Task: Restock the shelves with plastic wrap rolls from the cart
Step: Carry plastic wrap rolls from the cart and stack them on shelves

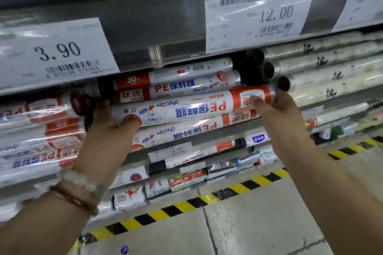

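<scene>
A glossy white-and-orange roll (192,105) lies level across mid-frame, held at both ends: the left hand (107,130) cups its lower-left end with the thumb pressed on the wrap, and the right hand (275,107) grips its orange right end. It sits at the shelf (145,27) opening, on top of like rolls stacked lengthwise, with more film-wrapped rolls bundled at the left. Paler rolls (323,72) with dark core ends fill the right. Price tags (257,18) hang on the shelf edge above. Beaded bracelets (80,190) circle the left wrist. Yellow-black tape (186,203) lines the concrete floor.
</scene>
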